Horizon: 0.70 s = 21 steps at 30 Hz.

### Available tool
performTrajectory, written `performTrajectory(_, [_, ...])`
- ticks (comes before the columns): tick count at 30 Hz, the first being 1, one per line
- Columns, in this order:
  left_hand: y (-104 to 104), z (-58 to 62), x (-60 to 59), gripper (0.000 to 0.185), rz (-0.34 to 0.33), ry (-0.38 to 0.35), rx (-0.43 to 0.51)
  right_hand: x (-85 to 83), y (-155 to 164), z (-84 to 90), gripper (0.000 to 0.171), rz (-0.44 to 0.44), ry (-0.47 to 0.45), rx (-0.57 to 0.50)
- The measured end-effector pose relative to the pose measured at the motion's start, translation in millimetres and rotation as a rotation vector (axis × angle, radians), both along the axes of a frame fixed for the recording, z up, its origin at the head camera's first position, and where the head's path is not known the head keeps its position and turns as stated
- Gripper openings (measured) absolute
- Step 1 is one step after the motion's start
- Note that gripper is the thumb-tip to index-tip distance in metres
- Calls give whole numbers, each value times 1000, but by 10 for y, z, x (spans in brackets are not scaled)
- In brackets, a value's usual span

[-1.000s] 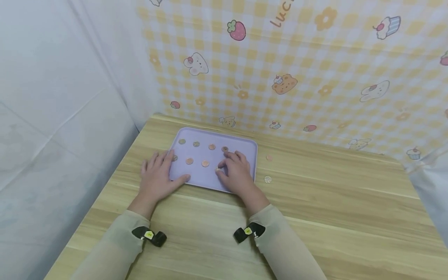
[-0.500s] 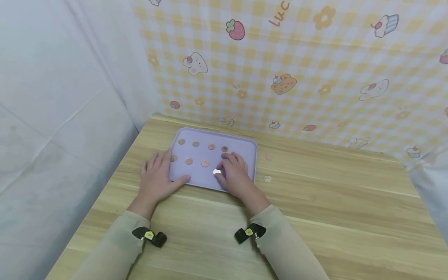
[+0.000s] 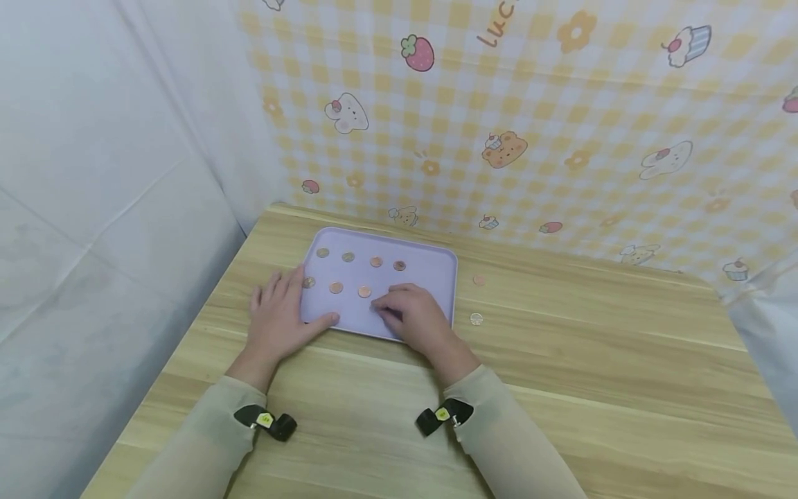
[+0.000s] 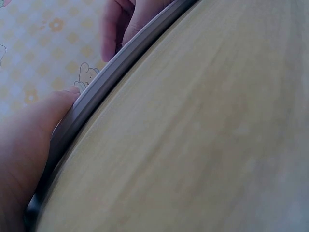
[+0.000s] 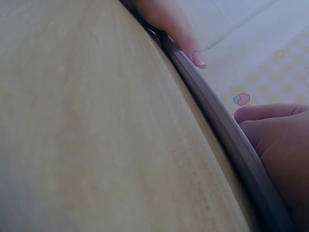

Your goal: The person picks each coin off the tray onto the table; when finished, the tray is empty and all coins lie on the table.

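Observation:
A lavender tray (image 3: 436,274) lies on the wooden table with several copper and dull coins in two rows, such as one at the back (image 3: 376,262) and one nearer (image 3: 364,292). My left hand (image 3: 278,313) rests flat on the tray's left edge, thumb (image 4: 41,125) against the front rim (image 4: 111,77). My right hand (image 3: 408,313) lies over the tray's front middle. Its fingers and thumb are drawn together toward the left, just right of the nearer row. What lies under them is hidden. The rim (image 5: 217,121) runs between both thumbs in the right wrist view.
Two loose coins lie on the table right of the tray, a copper one (image 3: 479,280) and a silver one (image 3: 476,319). A checked cloth backdrop (image 3: 561,138) stands behind the table and a white sheet (image 3: 93,173) hangs on the left.
My right hand has slid left and a little toward me, and its fingers now cover the silver coin that showed at its fingertips half a second ago. My left hand has not moved.

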<state>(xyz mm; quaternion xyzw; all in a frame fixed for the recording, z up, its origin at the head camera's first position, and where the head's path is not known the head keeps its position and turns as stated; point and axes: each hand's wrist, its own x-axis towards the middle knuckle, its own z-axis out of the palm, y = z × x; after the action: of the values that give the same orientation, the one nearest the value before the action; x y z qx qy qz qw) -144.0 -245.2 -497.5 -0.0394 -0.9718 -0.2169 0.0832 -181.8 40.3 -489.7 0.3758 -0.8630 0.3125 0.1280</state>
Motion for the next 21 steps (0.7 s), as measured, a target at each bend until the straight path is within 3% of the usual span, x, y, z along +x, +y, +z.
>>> performTrajectory(3, [-21, -7, -16, 122, -7, 2, -4, -2, -5, -12, 20, 17, -26, -38])
performTrajectory(11, [-27, -4, -31, 121, -12, -6, -12, 1, 9, -8, 34, -85, -379, -288])
performTrajectory(14, [-20, 7, -27, 120, -12, -8, -17, -1, 16, -1, 36, -96, -419, -326])
performTrajectory(21, [-9, 34, -13, 121, -6, -20, -11, -3, 20, 22, 38, -134, -451, -286])
